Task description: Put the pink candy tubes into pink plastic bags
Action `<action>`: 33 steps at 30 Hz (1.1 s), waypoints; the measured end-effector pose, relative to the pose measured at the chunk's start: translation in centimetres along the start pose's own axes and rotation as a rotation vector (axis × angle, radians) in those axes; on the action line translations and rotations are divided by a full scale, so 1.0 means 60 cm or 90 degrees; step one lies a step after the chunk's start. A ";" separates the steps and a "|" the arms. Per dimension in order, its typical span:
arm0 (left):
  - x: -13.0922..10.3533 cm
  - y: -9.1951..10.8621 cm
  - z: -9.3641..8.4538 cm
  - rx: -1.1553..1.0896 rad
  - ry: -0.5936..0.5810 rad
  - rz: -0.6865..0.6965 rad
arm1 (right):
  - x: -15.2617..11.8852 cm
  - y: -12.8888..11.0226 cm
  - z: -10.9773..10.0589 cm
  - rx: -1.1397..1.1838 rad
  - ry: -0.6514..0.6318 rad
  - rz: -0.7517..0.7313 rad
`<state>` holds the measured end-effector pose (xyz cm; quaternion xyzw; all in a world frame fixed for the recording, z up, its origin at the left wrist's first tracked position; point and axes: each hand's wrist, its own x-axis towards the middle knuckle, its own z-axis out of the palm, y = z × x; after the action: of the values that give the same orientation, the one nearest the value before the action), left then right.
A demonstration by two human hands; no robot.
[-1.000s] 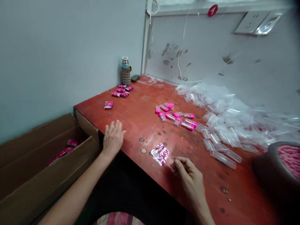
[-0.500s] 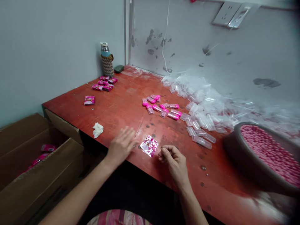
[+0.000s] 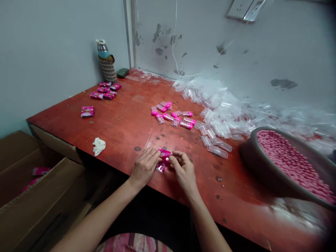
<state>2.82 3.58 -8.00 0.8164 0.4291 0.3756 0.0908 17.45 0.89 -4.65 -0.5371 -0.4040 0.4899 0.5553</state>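
A shiny pink foil packet [image 3: 165,154] is at the table's front edge, between my two hands and partly covered by their fingers. My left hand [image 3: 145,167] has its fingers close together and bent over the packet's left side. From the right, my right hand [image 3: 184,171] pinches the packet's other edge between thumb and fingers. The packet looks creased, with its lower corner towards me. Farther back lie several small clear tubes with pink caps [image 3: 175,121], filled with pink beads.
Clear empty tubes [image 3: 223,122] are heaped along the wall. At right stands a brown basin [image 3: 252,154] of pink beads [image 3: 288,161]. Pink packets [image 3: 103,90] lie by a bottle [image 3: 107,64], another packet [image 3: 87,111] nearer. White crumpled tissue [image 3: 99,146] and a cardboard box [image 3: 52,185] are left.
My left hand has come right, from beside the packet onto its left side. My right hand has closed on its right edge. The packet, flat before, is now bent. The view has shifted slightly.
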 end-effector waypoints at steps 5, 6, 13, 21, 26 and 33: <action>0.015 0.036 -0.021 -0.273 0.001 -0.216 | 0.022 -0.012 0.003 0.095 -0.015 0.000; 0.020 0.038 -0.027 -0.354 -0.016 -0.294 | 0.027 -0.015 -0.001 0.088 -0.029 0.001; 0.043 0.034 -0.028 -0.802 -0.220 -0.591 | 0.053 -0.034 -0.020 -0.078 -0.225 -0.004; 0.039 0.022 -0.019 -0.806 -0.046 -0.704 | 0.226 -0.062 -0.058 -0.722 -0.002 -0.226; 0.043 0.012 -0.031 -0.802 -0.005 -0.740 | 0.309 -0.032 -0.081 -0.795 -0.019 -0.241; 0.044 -0.011 -0.049 -0.842 0.075 -0.756 | 0.192 -0.004 -0.132 -0.734 -0.238 -0.346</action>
<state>1.29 5.48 -4.80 0.2193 0.4806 0.4788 0.7012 27.44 10.57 -6.04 -0.5332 -0.8119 0.1228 0.2037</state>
